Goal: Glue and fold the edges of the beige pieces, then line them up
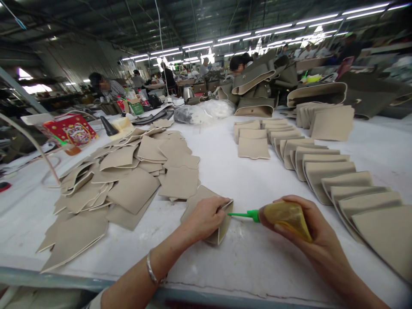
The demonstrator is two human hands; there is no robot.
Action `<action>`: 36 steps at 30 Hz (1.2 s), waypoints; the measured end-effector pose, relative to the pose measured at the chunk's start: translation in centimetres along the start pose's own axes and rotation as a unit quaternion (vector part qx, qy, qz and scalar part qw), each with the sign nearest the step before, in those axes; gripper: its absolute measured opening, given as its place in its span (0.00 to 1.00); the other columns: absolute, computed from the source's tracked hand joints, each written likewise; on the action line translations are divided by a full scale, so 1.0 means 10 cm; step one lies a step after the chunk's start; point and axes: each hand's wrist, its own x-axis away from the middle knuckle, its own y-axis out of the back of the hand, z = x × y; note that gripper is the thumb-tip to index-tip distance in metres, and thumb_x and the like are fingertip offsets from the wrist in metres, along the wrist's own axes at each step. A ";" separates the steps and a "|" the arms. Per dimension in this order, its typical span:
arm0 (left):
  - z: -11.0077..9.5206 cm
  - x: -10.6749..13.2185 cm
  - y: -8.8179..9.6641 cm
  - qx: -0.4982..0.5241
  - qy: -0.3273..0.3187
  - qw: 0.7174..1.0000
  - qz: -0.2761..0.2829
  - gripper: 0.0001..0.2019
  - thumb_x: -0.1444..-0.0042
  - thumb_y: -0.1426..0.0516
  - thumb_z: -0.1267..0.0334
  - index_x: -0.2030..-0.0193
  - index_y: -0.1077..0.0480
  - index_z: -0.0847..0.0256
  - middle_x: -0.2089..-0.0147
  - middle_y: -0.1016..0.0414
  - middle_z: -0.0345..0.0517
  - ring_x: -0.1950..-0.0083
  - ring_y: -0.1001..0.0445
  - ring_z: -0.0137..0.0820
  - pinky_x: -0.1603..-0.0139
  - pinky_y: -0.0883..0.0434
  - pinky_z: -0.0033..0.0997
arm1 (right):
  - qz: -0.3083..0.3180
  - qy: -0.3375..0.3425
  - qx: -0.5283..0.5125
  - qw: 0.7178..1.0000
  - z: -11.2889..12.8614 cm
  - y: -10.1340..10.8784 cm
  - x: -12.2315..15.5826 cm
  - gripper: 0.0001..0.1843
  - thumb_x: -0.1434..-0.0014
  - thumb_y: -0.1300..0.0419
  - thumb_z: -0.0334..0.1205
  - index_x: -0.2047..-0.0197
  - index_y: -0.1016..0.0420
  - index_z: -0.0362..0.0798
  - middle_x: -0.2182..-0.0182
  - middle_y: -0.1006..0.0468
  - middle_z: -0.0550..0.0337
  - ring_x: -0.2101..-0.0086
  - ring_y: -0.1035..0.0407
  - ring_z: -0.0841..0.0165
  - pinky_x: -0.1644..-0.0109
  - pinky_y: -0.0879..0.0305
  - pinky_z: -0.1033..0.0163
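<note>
My left hand (207,218) is closed on a beige fabric piece (197,198) at the front middle of the table, and the piece's right side gapes open between two layers. In my right hand (317,227) lies a squeeze glue bottle (286,218), tipped sideways with amber liquid inside. Its thin green nozzle (246,214) points left, with the tip at the gaping edge of the piece. Whether glue is flowing out cannot be seen. My left fingertips are partly hidden behind the hand.
A loose heap of beige pieces (131,189) covers the left side. To the right, similar pieces (328,171) overlap in a long curved row. Farther back are a clear plastic bag (206,112), dark bags (257,86) and a red box (71,128). Several people sit in the background.
</note>
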 end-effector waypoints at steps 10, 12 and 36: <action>-0.04 -0.01 0.00 -0.015 0.018 1.000 -0.005 0.25 0.46 0.52 0.72 0.43 0.28 0.62 0.43 0.26 0.45 0.43 0.28 0.36 0.40 0.35 0.32 | -0.001 -0.078 0.002 0.997 0.16 -0.06 0.17 0.26 0.45 0.35 0.57 0.48 0.34 0.57 0.57 0.27 0.60 0.61 0.30 0.60 0.57 0.33 0.60; -0.03 -0.01 0.00 -0.016 0.020 1.000 -0.008 0.25 0.47 0.52 0.72 0.43 0.28 0.62 0.43 0.26 0.45 0.43 0.28 0.36 0.39 0.35 0.32 | 0.008 -0.110 -0.028 0.993 0.18 -0.08 0.18 0.27 0.45 0.36 0.57 0.46 0.35 0.56 0.59 0.26 0.60 0.62 0.29 0.59 0.58 0.32 0.59; -0.04 0.01 -0.06 -0.042 0.028 0.998 -0.023 0.23 0.45 0.52 0.70 0.44 0.29 0.59 0.45 0.24 0.43 0.46 0.27 0.36 0.43 0.33 0.32 | -0.044 -0.071 0.005 0.996 -0.01 -0.05 -0.13 0.31 0.47 0.33 0.58 0.45 0.36 0.56 0.56 0.28 0.59 0.60 0.29 0.57 0.55 0.33 0.56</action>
